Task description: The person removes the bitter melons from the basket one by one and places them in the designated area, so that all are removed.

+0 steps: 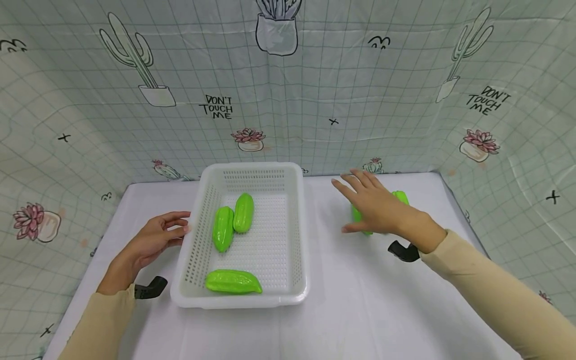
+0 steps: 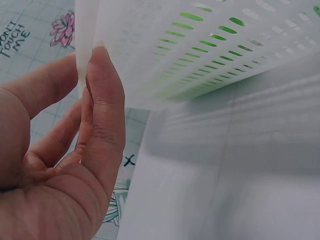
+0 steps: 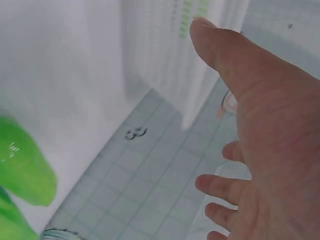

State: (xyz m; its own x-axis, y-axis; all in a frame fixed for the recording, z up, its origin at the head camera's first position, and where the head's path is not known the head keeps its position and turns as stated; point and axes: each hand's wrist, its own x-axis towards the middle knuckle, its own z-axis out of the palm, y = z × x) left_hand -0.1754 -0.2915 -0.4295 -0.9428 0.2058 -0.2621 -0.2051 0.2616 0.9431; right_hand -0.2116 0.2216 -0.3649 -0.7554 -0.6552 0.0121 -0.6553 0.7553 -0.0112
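Note:
A white perforated plastic basket (image 1: 245,300) stands on the table. Inside it lie glossy green elongated fruits or vegetables: two side by side toward the upper left, one of them (image 1: 244,212), and a third (image 1: 233,281) lengthwise near the front wall. My left hand (image 1: 155,237) pinches the basket's left rim between thumb and fingers, as the left wrist view also shows. On the right, my right hand (image 1: 378,205) hovers with fingers spread, holding nothing. Beneath it, partly hidden, are more green pieces (image 1: 400,196); two show at the left edge of the right wrist view (image 3: 25,165).
A white cloth covers the table (image 1: 333,310). Grid-patterned fabric (image 1: 315,90) with cactus drawings hangs behind the table and on both sides. Each wrist bears a black mount (image 1: 150,288).

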